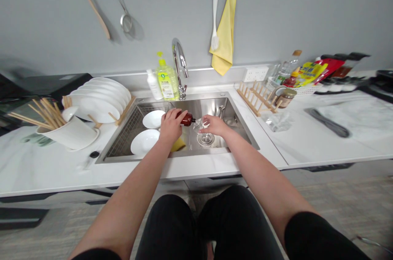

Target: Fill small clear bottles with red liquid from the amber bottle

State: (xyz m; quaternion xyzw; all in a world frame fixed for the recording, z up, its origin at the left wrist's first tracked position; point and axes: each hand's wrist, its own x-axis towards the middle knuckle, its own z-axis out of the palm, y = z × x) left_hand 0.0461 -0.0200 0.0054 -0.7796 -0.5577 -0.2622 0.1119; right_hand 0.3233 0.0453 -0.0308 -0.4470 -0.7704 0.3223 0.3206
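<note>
Over the steel sink (196,150), my left hand (171,125) is closed around a small reddish-brown bottle (187,119). The bottle lies tipped on its side, its dark neck pointing right. My right hand (213,125) pinches a small clear container (198,125) right at the bottle's mouth; its exact kind is hard to make out. Below them is the round drain (205,139). Beneath my left wrist a yellow cloth (178,144) lies partly hidden. Two white dishes, one bowl (153,119) and another (144,142), sit on the rack at the sink's left.
Behind the sink rise a chrome faucet (178,63) and a green soap bottle (166,82). White plates (101,96) and a chopstick holder (69,134) stand left, near a black cap (94,154). To the right are a wooden rack (253,98), a jar (286,98) and tongs (330,123).
</note>
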